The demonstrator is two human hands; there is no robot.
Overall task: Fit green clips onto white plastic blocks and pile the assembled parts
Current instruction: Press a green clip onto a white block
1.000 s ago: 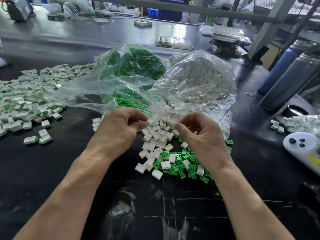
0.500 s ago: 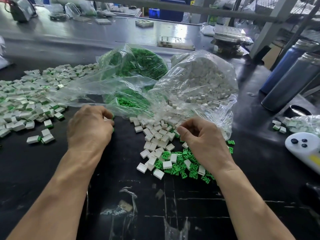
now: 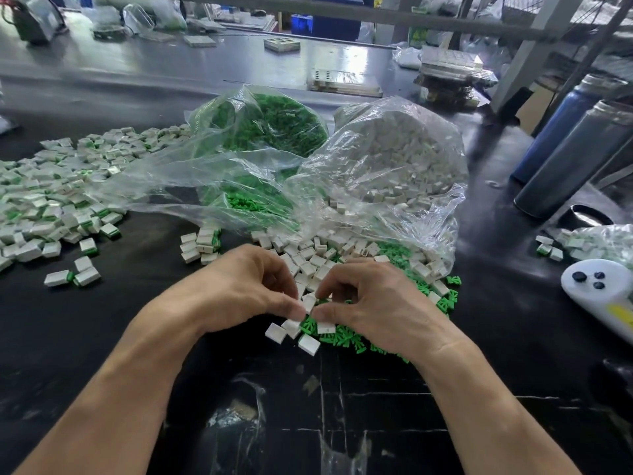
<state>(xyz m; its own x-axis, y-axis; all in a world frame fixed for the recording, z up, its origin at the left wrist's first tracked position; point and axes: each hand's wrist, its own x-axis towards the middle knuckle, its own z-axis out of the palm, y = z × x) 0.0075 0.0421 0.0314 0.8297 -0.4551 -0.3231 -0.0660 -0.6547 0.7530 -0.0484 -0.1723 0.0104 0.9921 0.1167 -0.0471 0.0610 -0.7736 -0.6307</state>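
Near the counter's [image 3: 102,337] front edge, left hand [image 3: 239,289] and right hand [image 3: 380,303] together pinch one white block [image 3: 309,301] over loose green clips [image 3: 346,334]; assembled parts [image 3: 51,200] lie heaped toward its left edge.

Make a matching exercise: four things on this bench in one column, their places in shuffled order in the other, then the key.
1. large pile of assembled white-and-green parts
2. clear plastic bag of white blocks
3. two dark blue metal flasks
4. white handheld controller with dark buttons

A. near right edge
B. far left
C. centre, right of the green-clip bag
D. right, far side

1-B, 2-C, 3-D, 4-A
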